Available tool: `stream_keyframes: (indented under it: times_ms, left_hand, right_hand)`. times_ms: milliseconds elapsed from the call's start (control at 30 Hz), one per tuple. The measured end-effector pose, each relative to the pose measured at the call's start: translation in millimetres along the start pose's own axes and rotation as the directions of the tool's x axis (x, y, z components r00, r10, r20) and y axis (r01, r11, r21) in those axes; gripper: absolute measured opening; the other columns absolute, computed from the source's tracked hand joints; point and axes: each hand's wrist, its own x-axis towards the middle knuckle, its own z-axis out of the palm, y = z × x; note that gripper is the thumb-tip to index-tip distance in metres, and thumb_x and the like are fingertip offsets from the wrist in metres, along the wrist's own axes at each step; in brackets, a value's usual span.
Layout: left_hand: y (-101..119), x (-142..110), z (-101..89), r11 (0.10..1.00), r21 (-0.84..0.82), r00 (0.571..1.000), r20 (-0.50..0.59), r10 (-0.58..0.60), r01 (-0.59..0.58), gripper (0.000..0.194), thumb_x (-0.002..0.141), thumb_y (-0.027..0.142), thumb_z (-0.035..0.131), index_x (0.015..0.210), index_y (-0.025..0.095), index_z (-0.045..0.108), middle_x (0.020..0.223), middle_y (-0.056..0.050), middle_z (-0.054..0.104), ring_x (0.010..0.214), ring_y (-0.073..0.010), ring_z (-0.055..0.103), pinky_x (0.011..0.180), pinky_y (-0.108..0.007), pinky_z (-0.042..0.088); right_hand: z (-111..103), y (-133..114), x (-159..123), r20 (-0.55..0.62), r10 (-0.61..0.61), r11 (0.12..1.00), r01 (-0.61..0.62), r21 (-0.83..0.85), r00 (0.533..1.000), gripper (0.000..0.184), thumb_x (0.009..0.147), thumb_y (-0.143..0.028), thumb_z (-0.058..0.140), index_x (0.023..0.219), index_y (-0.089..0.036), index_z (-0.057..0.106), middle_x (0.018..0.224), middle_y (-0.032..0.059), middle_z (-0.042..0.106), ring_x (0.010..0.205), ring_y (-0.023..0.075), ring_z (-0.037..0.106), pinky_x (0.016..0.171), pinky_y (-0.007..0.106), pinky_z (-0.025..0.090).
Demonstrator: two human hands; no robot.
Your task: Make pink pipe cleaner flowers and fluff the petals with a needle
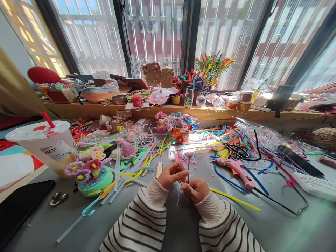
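Note:
Close together over the near middle of the table, both hands work at a small pale pink fuzzy flower [189, 155] on a thin stem. My left hand [172, 175] is closed, its fingertips pinching the stem, and a pale thin end hangs below. My right hand [197, 190] is closed around a slim dark tool [188, 177] that looks like scissors, mostly hidden by the fingers. Just behind the flower lie pink fuzzy clippings [178, 157]. A yellow pipe cleaner [236, 199] lies to the right of my right hand.
A pink glue gun [236, 171] with a black cord lies to the right, before loose pipe cleaners [223, 143]. On the left stand a drink cup [44, 147] and a flower-topped green piece [96, 182]. A flower basket [180, 133] stands behind; jars crowd the windowsill [157, 111].

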Motion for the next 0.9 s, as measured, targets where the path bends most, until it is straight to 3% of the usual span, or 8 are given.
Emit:
stream_keyframes:
  times_ms: [267, 533, 900]
  left_hand:
    - [-1.2, 0.4, -1.2, 1.000, 0.014, 1.000, 0.006, -0.001, 0.001, 0.026, 0.058, 0.033, 0.061, 0.055, 0.014, 0.043, 0.047, 0.004, 0.049, 0.043, -0.0055, 0.041, 0.044, -0.019, 0.030]
    - [-2.4, 1.2, -4.2, 0.998, -0.013, 0.996, -0.063, 0.061, -0.062, 0.021, 0.062, 0.033, 0.058, 0.057, 0.014, 0.050, 0.050, 0.004, 0.046, 0.045, -0.0052, 0.039, 0.046, -0.020, 0.030]
    - [-4.5, 0.7, -5.1, 0.995, -0.029, 0.995, -0.023, 0.096, -0.097, 0.020, 0.067, 0.030, 0.054, 0.057, 0.013, 0.050, 0.051, 0.004, 0.044, 0.047, -0.0057, 0.039, 0.048, -0.020, 0.029]
  right_hand:
    - [-0.2, -2.0, 0.1, -0.023, 0.009, 1.000, -0.010, -0.004, 1.000, 0.066, 0.069, -0.063, 0.024, 0.031, -0.015, 0.048, 0.033, 0.0023, 0.049, 0.037, 0.0081, 0.044, 0.042, 0.019, 0.035]
    - [0.0, -1.9, 0.7, -0.048, 0.037, 0.999, -0.036, 0.014, 0.998, 0.066, 0.070, -0.063, 0.025, 0.029, -0.016, 0.047, 0.032, 0.0019, 0.047, 0.037, 0.0083, 0.044, 0.043, 0.020, 0.034]
    - [6.0, 1.1, -0.2, 0.039, 0.017, 1.000, -0.017, -0.016, 0.999, 0.071, 0.066, -0.068, 0.016, 0.044, -0.013, 0.054, 0.041, 0.0027, 0.048, 0.042, 0.0089, 0.044, 0.045, 0.020, 0.033]
